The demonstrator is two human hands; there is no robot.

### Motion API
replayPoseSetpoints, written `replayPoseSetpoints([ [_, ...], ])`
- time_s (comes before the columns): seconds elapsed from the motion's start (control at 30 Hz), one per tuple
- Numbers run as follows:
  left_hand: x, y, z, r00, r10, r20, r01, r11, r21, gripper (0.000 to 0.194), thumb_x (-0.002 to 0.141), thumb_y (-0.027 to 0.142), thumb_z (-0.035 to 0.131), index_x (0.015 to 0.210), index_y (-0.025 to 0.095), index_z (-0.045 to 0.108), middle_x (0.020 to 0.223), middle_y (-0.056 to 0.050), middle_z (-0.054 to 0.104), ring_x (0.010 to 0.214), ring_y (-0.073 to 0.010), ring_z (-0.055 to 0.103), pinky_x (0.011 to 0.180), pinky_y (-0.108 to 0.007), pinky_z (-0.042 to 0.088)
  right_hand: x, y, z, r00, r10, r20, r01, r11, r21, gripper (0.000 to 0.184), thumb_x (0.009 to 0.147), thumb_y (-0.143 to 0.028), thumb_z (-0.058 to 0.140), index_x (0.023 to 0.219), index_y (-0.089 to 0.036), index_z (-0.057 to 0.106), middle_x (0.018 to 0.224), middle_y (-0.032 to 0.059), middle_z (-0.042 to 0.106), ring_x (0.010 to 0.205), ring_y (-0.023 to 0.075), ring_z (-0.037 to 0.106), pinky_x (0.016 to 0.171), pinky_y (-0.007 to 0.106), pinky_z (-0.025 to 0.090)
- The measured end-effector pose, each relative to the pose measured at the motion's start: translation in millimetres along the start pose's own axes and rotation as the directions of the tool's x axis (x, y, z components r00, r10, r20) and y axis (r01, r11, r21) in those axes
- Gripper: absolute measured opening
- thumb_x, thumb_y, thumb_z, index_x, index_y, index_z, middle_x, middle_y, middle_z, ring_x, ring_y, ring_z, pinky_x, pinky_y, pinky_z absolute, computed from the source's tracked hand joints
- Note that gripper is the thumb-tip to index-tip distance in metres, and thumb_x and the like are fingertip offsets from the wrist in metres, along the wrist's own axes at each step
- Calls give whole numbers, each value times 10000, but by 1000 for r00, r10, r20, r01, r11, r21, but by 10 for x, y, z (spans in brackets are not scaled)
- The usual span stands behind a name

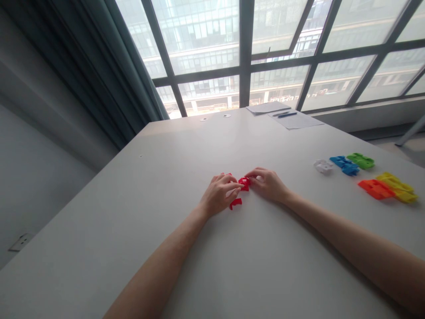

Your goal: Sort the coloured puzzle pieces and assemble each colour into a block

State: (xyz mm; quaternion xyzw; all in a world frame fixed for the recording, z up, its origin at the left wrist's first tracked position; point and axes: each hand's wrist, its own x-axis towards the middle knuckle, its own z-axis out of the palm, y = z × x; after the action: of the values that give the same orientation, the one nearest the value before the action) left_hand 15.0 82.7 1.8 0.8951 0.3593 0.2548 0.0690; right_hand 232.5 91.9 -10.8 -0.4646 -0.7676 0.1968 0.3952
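Both hands meet at the middle of the white table [133,212]. My left hand [219,193] is curled, its fingertips pinching a small red plastic piece [245,182]. My right hand [269,184] grips the same red piece from the other side with closed fingers. A second loose red piece [235,203] lies on the table just below my left fingers. A bit of red shows behind my left hand.
To the right lie a white piece [323,166], a blue piece [345,164], a green piece [361,160], an orange piece [376,188] and a yellow piece [399,187]. Papers with a blue pen [287,115] sit at the far edge by the window.
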Motion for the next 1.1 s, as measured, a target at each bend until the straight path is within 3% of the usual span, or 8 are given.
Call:
replayPoseSetpoints([
  [0.43,-16,-18,0,998,38,59,-39,999,16,269,926,258,536,1149,322,672,1102,-33,640,1057,-211,537,1024,-409,372,-3,36,-5,999,-35,25,35,999,-16,145,858,-233,575,892,-225,716,891,33,706,754,156,638,713,290,489],
  [0.67,-9,-8,-12,996,51,80,-53,998,31,282,923,278,544,1183,312,649,1285,-47,580,1104,-220,532,1054,-439,343,-2,29,5,999,-39,24,40,999,-32,152,869,-240,565,897,-219,713,906,39,702,763,155,637,732,290,485],
  [0.9,-9,-25,-7,1000,-25,-10,23,995,-100,251,924,222,512,1133,279,639,1213,-17,650,1154,-200,549,1040,-402,364,10,48,-17,999,-12,50,13,1000,0,192,884,-287,550,990,-201,685,973,60,702,832,174,647,788,311,495],
  [1.0,-10,-47,10,995,-89,-54,81,988,-134,230,920,203,498,1093,256,640,1178,-18,669,1134,-198,568,1024,-402,374,13,50,-27,996,-40,84,40,999,-2,199,880,-313,569,1015,-212,675,1017,68,698,895,197,644,826,336,489],
  [1.1,-10,-45,7,996,-75,-43,69,990,-126,227,921,210,496,1078,257,653,1170,-19,671,1131,-201,565,1020,-404,375,19,55,-22,991,-82,105,85,996,-24,200,901,-324,549,1016,-228,681,1033,74,692,955,215,629,867,358,476],
])
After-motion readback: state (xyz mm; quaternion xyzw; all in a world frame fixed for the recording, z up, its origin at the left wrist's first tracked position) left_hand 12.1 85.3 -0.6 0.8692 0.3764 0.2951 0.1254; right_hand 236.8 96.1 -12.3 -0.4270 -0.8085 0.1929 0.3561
